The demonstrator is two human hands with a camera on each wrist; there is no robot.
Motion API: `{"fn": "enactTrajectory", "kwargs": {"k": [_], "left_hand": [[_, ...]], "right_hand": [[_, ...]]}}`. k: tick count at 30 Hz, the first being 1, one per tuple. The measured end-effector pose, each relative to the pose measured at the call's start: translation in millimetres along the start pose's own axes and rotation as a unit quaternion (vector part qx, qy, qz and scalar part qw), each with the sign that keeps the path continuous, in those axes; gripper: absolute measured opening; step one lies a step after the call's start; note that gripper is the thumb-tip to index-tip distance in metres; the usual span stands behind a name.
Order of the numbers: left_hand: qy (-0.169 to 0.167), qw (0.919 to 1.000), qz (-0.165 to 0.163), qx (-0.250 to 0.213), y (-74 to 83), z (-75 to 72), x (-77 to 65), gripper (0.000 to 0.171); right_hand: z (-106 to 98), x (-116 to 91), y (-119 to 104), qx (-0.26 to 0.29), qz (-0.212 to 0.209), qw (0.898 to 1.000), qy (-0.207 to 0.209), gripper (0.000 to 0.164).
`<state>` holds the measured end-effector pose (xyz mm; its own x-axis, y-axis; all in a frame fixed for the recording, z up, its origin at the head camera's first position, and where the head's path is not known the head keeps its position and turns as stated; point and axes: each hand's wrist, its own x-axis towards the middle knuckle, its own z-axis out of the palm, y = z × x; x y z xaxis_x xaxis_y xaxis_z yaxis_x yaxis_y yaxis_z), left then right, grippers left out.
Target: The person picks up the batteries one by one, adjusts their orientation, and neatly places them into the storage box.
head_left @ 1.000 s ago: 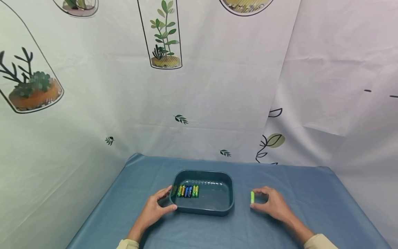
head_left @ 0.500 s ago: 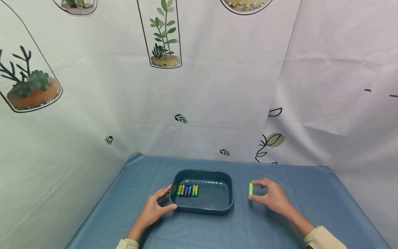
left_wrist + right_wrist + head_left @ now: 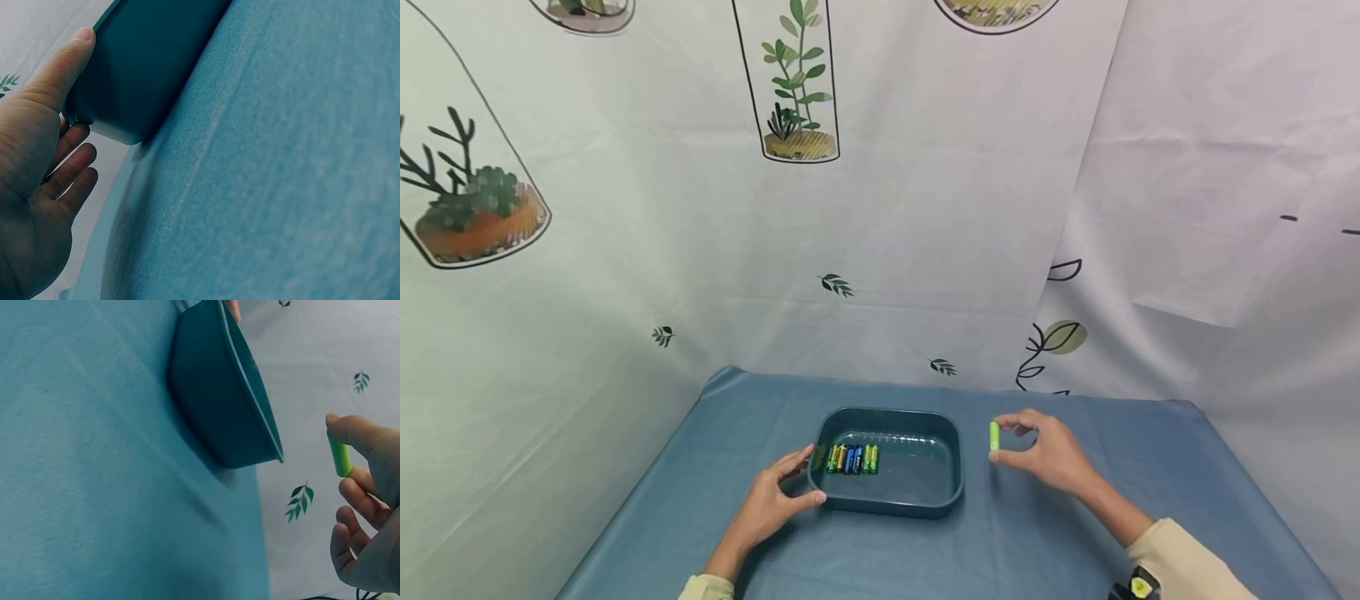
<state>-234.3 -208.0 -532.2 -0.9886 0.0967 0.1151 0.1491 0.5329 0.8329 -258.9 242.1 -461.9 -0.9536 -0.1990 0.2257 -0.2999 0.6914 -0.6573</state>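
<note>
At the left front corner of a dark teal tray [image 3: 898,505], my left hand [image 3: 766,502] grips the rim, thumb on the front side and fingers at the left side. Inside the tray, several batteries [image 3: 853,459] lie side by side toward the left, coloured green-yellow, gold and blue. Right of the tray, my right hand [image 3: 1054,457] pinches a bright green battery [image 3: 994,437] upright by its ends between thumb and fingertip. In the right wrist view that battery [image 3: 339,454] is raised above the table, apart from the tray, with the other fingers loosely curled.
A blue cloth [image 3: 865,558] covers the table under the tray. Behind it hangs a pale backdrop [image 3: 925,250] printed with plants and leaves. A dark device [image 3: 1138,583] sits by my right sleeve.
My right hand has lifted the green battery and carried it leftward and away from me, closer to the tray. My left hand, the tray and the batteries in it stay in place.
</note>
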Motion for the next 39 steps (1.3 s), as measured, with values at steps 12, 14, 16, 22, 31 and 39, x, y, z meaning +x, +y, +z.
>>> {"fn": "enactTrajectory", "kwargs": {"k": [12, 14, 16, 22, 31, 39], "left_hand": [[0.002, 1.0000, 0.000, -0.005, 0.7, 0.0, 0.0, 0.080], [0.003, 1.0000, 0.001, -0.004, 1.0, -0.3, -0.3, 0.080], [0.004, 1.0000, 0.002, -0.002, 1.0, -0.4, -0.3, 0.080], [0.003, 1.0000, 0.001, -0.001, 0.9, -0.3, -0.1, 0.081], [0.003, 1.0000, 0.006, 0.001, 1.6, -0.8, 0.2, 0.080], [0.001, 0.9999, 0.010, 0.003, -0.1, -0.1, 0.2, 0.080]], "right_hand": [[4, 15, -18, -0.004, -0.035, 0.999, 0.003, 0.049], [6, 19, -20, 0.000, -0.037, 0.999, -0.001, 0.049], [8, 22, -23, 0.003, -0.035, 0.999, -0.004, 0.049], [14, 30, -33, 0.020, -0.036, 0.999, -0.015, 0.049], [27, 47, -40, 0.044, -0.040, 0.998, -0.035, 0.049], [40, 59, -39, 0.066, -0.059, 0.995, -0.054, 0.051]]}}
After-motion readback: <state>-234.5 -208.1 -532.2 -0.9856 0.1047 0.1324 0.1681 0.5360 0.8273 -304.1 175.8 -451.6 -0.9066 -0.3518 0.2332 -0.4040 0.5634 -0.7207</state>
